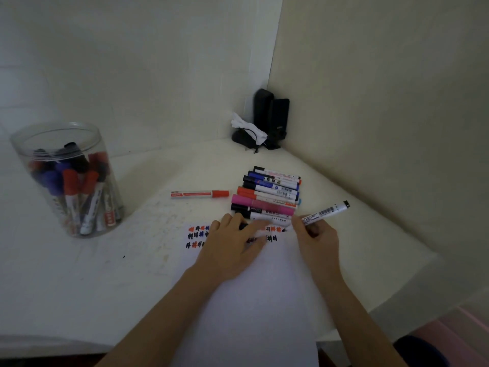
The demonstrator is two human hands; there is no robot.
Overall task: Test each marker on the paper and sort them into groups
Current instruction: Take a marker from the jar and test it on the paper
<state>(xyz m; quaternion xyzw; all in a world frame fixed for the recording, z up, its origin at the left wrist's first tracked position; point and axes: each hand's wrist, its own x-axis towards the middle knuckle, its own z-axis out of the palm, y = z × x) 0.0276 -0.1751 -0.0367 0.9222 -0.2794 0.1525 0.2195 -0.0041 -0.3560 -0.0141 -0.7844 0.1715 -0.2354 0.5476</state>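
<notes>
The scene is dim and flat, with a greenish-grey cast and no hard shadows. The white paper (254, 300) is the brightest patch. The left hand (232, 245) is smeared by motion blur. Wide-angle distortion bends the edges, and fine detail is soft.

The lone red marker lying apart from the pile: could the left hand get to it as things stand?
Probably yes. The left hand rests flat on the paper, holding nothing, and the table between it and the red marker looks bare.
</notes>
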